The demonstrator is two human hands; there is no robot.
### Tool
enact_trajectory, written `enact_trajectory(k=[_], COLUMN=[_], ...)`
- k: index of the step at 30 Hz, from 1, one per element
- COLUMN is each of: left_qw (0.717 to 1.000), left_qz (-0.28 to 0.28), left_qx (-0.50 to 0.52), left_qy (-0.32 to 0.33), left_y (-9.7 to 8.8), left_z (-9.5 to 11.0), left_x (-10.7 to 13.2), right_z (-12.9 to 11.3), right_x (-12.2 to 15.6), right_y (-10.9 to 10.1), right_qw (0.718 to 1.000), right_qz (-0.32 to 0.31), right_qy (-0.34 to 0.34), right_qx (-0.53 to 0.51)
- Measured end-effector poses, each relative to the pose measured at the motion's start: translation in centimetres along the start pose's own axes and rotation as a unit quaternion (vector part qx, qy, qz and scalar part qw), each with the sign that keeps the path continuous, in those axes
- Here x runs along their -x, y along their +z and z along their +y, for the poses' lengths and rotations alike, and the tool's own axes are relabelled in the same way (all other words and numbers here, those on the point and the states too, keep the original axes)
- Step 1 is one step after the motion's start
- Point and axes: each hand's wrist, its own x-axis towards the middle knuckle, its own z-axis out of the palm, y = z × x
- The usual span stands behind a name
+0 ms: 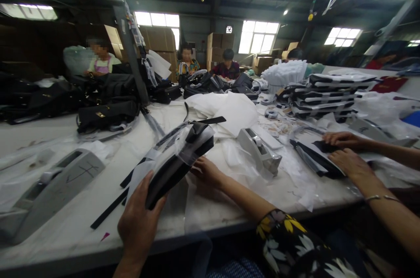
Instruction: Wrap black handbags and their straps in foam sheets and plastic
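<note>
A black handbag (179, 166), partly covered in white wrapping and clear film, is held tilted above the table. My left hand (141, 212) grips its near end, the thumb on one side and the fingers on the other. At the bag's right underside is my right hand (206, 173), its fingers curled against the bag and their tips hidden. Black straps (110, 208) trail out on the left. Clear film hangs below the bag in front of the table edge. To the right of my right hand stands a grey tape dispenser (259, 151).
A larger tape dispenser (78, 177) stands at left. Black bags (108, 116) lie behind it, near a metal post (131, 37). White sheets (226, 111) cover the table's middle. At right a co-worker's hands (348, 155) work on another black bag (315, 164), before stacked wrapped bags (328, 94).
</note>
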Motion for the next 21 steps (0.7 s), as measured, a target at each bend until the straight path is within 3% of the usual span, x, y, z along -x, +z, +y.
enact_trajectory(k=[2, 6, 9, 14, 18, 21], left_qw=[1.000, 1.000, 1.000, 1.000, 0.996, 0.984], left_qz=[0.008, 0.015, 0.006, -0.004, 0.006, 0.013], left_qx=[-0.001, -0.004, -0.001, -0.007, -0.015, -0.012], left_qy=[0.006, -0.010, -0.021, 0.000, 0.091, 0.175], left_y=[0.1, 0.4, 0.5, 0.1, -0.9, -1.6], left_z=[0.0, 0.2, 0.4, 0.7, 1.1, 1.5], left_x=[0.0, -0.2, -0.5, -1.0, -1.1, -0.4], right_z=[-1.6, -6.3, -8.2, -6.7, -4.5, -4.5], right_x=[2.4, 7.5, 8.6, 6.4, 4.3, 4.8], right_y=[0.1, 1.5, 2.4, 2.8, 2.3, 1.5], right_qw=[0.999, 0.992, 0.991, 0.998, 0.998, 0.992], right_qz=[0.014, -0.026, -0.018, -0.033, -0.010, 0.037], right_qy=[0.047, 0.117, 0.130, 0.045, -0.032, -0.100], right_qx=[-0.007, -0.026, -0.031, -0.029, -0.054, -0.067])
